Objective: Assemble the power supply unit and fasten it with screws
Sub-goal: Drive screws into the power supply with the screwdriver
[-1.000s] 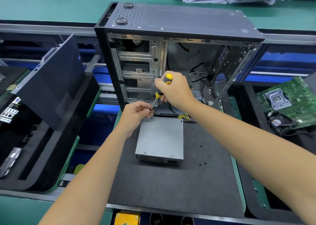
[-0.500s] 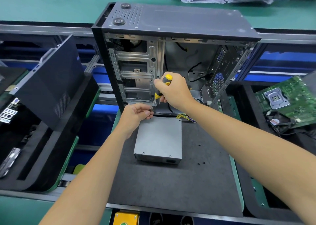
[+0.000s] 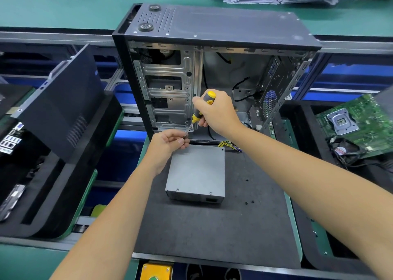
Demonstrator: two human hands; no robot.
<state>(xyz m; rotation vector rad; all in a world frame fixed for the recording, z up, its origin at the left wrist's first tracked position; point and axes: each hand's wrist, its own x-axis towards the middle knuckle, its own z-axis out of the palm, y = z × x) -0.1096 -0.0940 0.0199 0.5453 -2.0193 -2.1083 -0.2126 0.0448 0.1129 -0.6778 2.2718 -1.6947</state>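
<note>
Bright, even overhead light — soft shadows, sharp centre, wide-angle bending at edges.

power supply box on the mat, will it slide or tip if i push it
The power supply box lies flat on its broad face, so tipping seems unlikely. The dark mat looks felt-like, so it would probably drag rather than glide. Its metal shell looks rigid, likely heavy for its size.

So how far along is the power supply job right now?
Early. Done: the open case stands ready on the mat. In hand: the right hand grips the screwdriver while the left hand pinches at its tip, probably seating a screw. Left: the power supply lies outside the case, and loose screws wait nearby.
</note>
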